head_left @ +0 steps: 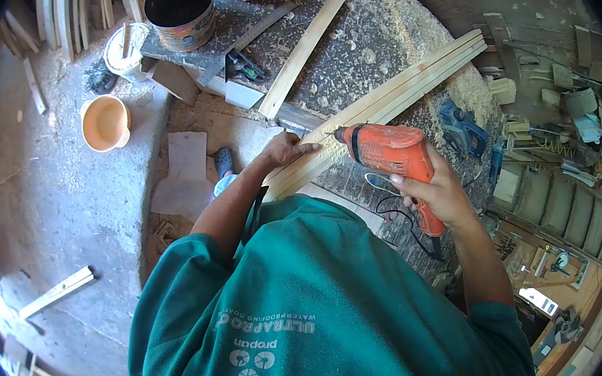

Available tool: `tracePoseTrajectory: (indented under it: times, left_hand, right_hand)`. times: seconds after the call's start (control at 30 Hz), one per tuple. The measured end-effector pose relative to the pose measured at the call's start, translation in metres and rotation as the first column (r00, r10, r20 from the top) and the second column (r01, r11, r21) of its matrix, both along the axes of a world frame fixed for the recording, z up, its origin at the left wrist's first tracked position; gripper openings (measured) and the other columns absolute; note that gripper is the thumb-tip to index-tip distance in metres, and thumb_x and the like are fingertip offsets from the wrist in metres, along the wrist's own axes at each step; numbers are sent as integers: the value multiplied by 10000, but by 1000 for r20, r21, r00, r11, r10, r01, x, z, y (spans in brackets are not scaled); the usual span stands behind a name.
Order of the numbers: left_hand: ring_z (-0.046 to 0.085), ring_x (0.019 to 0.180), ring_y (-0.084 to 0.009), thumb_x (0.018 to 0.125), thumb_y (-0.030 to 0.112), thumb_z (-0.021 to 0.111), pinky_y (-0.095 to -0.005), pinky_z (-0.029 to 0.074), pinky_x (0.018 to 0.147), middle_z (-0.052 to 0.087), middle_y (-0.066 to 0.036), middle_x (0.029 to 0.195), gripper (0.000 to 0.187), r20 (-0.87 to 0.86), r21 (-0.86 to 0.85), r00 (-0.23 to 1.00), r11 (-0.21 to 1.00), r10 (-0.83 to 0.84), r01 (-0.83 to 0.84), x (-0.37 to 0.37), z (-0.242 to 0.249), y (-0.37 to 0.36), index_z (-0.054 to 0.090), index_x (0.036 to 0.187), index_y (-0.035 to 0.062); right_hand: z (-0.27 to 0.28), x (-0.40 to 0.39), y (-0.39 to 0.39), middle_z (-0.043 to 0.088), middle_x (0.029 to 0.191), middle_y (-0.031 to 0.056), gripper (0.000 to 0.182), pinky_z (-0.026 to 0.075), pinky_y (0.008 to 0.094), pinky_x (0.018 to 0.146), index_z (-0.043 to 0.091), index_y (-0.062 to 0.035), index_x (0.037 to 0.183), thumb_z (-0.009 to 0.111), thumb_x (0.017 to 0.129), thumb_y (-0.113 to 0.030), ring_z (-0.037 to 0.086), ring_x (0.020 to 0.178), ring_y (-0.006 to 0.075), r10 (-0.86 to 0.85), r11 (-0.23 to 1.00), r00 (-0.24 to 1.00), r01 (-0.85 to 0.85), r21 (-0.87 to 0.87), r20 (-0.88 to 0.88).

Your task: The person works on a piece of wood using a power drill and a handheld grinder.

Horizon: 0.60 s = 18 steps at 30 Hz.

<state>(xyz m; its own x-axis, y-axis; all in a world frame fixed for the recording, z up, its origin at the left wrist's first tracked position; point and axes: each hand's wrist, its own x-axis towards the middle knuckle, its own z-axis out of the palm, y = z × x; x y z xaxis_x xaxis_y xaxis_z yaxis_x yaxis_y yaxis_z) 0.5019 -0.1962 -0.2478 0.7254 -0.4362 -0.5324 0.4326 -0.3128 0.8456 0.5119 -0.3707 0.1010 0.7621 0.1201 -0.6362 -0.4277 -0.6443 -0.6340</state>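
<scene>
My right hand (440, 193) is wrapped round the handle of an orange power drill (393, 151), which points to the left. The drill's bit ends right at the long light wooden strips (407, 83), where pale shavings lie on the wood. These strips lie side by side, slanting across the dusty workbench (366, 37). My left hand (287, 149) grips them near their close end, its thumb stretched along the top towards the bit. A dark cord (399, 211) runs below the drill.
A shorter wooden slat (302, 54) and a metal square (247, 41) lie farther back. A dark-filled bucket (181, 15), a white tub (127, 54) and an orange pot (106, 123) stand at left. A blue power tool (462, 129) sits right of the strips.
</scene>
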Motion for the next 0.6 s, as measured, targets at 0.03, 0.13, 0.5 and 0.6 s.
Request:
tracePoseTrajectory:
  times: [0.03,0.13,0.5,0.6]
  left_hand:
    - [671,799,-298,684,802,645,-419,504,752,705,-207,854,871,3,-4,1000,1000,3,-3,0,2,1,732,925,-30]
    - [672,811,-302,685,802,645,-417,505,762,705,-207,867,872,5,-11,1000,1000,13,-13,0,5,2,731,931,-30]
    - [679,889,-324,688,809,635,-421,507,806,707,-221,928,894,0,29,1000,1000,-5,5,0,2,0,719,969,-37]
    - [682,895,-326,687,813,630,-419,509,815,706,-224,928,901,-2,27,1000,999,-18,18,1,6,1,717,981,-35]
  right_hand:
    - [-1,0,-1,653,917,52,613,498,262,538,463,-23,1323,762,799,-134,583,587,100,3,1000,1000,-3,-8,-1]
    - [-3,0,-3,652,916,52,618,498,261,539,465,-26,1321,767,796,-145,583,583,101,7,1000,1000,-7,-17,-5]
    - [2,8,2,647,890,53,627,500,258,534,455,-22,1333,762,798,-133,583,584,101,49,999,998,-50,-17,-43]
    - [5,13,5,645,884,55,633,500,259,534,452,-13,1337,761,797,-131,581,590,99,57,997,995,-61,-49,-79]
